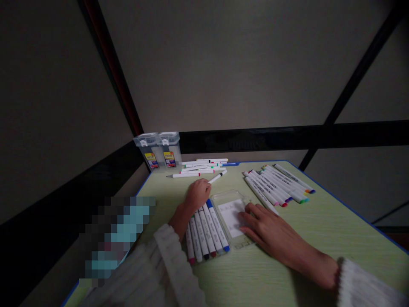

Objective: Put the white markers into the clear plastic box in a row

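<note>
A clear plastic case (225, 195) lies unfolded on the table. White markers (207, 230) with caps of several colours lie side by side in its left half; a white paper insert (230, 218) shows in the right half. My left hand (197, 195) is curled above the row's far end. A white marker with a black band (218, 176) sticks out past its knuckles and appears gripped, though the fingertips are hidden. My right hand (266, 224) rests over the case's right edge, fingers stretched apart on the insert, holding nothing visible.
Loose white markers (201, 167) are heaped at the back, near a blue object (230, 164). More markers (276, 185) lie fanned out at right. Two lidded clear boxes (159, 151) stand in the back left corner. The green table (335, 238) has a blue edge, with walls behind.
</note>
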`<state>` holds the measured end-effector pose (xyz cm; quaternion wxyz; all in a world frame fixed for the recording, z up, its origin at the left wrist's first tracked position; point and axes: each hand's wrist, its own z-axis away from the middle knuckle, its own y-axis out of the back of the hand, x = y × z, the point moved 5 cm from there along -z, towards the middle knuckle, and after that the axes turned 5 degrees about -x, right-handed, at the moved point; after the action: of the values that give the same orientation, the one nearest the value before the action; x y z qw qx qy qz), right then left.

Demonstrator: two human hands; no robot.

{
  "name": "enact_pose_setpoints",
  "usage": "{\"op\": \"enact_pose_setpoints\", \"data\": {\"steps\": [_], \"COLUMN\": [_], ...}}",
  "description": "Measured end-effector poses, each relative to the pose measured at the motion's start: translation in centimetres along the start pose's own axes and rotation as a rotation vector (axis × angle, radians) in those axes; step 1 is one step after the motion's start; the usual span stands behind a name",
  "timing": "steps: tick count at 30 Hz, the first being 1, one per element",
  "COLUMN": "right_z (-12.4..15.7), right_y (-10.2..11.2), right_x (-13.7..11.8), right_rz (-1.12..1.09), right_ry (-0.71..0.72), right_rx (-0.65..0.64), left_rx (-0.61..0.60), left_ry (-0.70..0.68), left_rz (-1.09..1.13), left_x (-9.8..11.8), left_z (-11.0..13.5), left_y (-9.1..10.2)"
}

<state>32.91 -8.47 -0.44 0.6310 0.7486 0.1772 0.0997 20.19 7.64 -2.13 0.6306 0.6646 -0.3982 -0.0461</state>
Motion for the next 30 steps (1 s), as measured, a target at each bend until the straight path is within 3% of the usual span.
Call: {"op": "enact_pose_setpoints", "data": {"steps": [8,16,30], "right_z": [-0.1,-0.1,-0.1], "right_y": [-0.1,0.1,0.1], "right_x": [0.0,-0.1,-0.2], "right_rz": [0.005,-0.013,-0.006], "right_ry": [-0.006,0.008,-0.011], "right_rx": [-0.05,-0.028,-0.088], "left_rx": [0.028,0.093,0.112], "left_ry": [-0.036,-0.019,0.178], "left_rz": [-0.081,0.007,-0.092], "left_x": [0.2,-0.2,0.2], "left_z": [0.0,-0.1,0.5], "left_y": [0.4,0.5,1.4]}}
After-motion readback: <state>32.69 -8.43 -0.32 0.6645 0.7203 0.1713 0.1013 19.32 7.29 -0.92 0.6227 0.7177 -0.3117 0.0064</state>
